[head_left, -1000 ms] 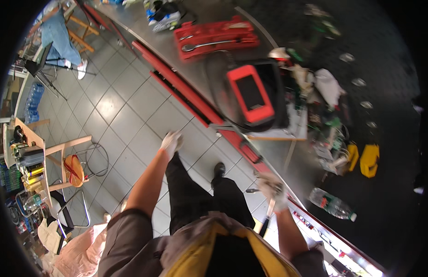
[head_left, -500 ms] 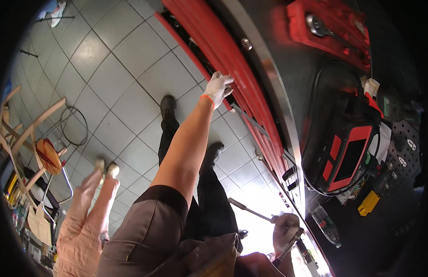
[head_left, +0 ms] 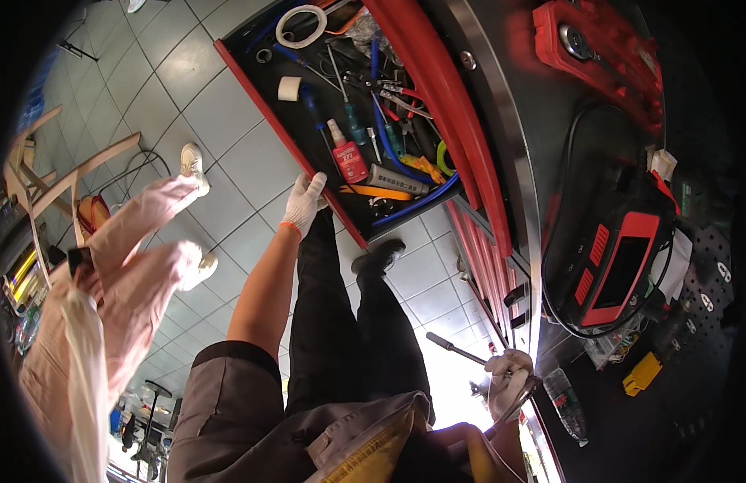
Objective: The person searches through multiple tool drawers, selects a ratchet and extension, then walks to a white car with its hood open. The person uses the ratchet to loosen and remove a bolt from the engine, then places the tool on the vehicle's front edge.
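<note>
Red edges the open drawer (head_left: 270,115), which juts from the cabinet (head_left: 441,97) over the tiles (head_left: 236,181). I have the gloved left hand (head_left: 304,199) at its front lip, toward the near corner, fingers bent against the edge; whether they grip, I cannot tell. Out to the right, just beside the desk (head_left: 514,105), I have the gloved right hand (head_left: 508,380) closed round a metal tool (head_left: 461,351), its shaft sticking out leftward.

Inside the drawer, a red bottle (head_left: 350,161) lies just beside a tube (head_left: 398,180); pliers (head_left: 401,105) sit deeper, and a white ring (head_left: 301,26) rests at the far end.

For room, I see a strip of floor between the lip and the person in pink (head_left: 135,298). Space looks tighter where a black shoe (head_left: 381,256) stands by the drawer's near corner. On the desk, the scanner (head_left: 606,266) and water bottle (head_left: 564,406) crowd the edge, with the red case (head_left: 598,48) farther along.
</note>
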`<state>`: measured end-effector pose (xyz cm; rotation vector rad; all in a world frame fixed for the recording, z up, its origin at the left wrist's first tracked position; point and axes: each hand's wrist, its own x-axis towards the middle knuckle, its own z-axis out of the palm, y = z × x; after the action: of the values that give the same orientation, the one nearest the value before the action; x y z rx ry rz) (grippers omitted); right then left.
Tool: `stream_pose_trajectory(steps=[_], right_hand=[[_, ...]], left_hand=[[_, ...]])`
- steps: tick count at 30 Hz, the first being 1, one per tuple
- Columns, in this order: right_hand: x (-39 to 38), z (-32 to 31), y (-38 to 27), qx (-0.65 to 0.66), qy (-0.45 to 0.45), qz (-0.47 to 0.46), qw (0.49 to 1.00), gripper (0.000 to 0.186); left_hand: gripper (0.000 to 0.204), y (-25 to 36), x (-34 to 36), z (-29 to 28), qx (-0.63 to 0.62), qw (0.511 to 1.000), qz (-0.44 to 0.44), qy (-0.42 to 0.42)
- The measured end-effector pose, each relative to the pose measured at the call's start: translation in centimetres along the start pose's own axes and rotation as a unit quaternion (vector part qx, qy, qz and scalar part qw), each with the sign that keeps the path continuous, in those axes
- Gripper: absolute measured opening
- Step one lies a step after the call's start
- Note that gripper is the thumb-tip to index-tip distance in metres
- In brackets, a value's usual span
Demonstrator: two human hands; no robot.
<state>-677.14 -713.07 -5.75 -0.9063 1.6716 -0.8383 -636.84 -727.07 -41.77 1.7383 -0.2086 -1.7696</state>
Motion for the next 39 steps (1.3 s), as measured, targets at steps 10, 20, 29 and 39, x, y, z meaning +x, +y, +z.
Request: stream_pose_trajectory(steps=[10,20,29,39], right_hand=[[-0.8,1.0,0.2,0.006,-0.018,0.066,0.998,0.048],[-1.5,-0.2,1.0,0.036,0.003,0.128,0.991,0.048],[-1.4,-0.7,1.2,-0.006,0.003,0.113,0.994,0.049],[-0.8,-0.9,0.9,-0.023,-0.037,0.078,0.996,0.051]], left_hand=[[0.056,-1.9,-0.7,-5.3,0.093,0.995,-0.007,0.029],[0.055,-2.4,0.4,-4.6,0.098,0.993,0.031,0.059],[0.061,-2.1,0.1,-4.5,0.109,0.993,0.008,0.048],[0.059,-2.9,0.2,-4.9,0.113,0.990,0.040,0.072]])
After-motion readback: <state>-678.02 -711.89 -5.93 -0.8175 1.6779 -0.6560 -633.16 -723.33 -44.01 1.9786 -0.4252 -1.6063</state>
